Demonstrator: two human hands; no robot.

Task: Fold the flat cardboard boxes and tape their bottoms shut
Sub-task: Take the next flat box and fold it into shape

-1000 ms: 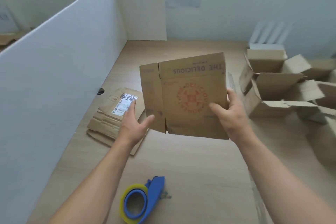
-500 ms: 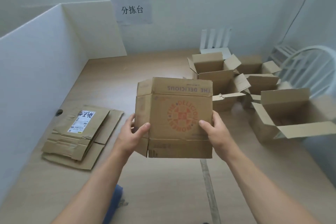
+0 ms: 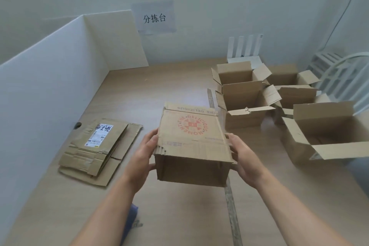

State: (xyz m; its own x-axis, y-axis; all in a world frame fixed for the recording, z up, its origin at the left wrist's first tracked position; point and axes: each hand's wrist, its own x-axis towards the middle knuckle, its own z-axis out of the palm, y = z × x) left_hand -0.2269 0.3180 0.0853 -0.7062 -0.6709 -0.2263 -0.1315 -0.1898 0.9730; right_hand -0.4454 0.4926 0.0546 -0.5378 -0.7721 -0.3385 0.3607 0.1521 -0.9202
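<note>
Cardboard box point(image 3: 191, 146) held, flat stack point(image 3: 99, 146) left, open boxes point(image 3: 243, 96) right

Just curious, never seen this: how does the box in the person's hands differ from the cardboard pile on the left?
The held box is squared into a hollow shape; the flat pile lies collapsed. The held box is gripped between left hand and right hand; the flat pile rests on the table. The held box bears a round red print; the flat pile a white label. Both are brown cardboard.
</note>
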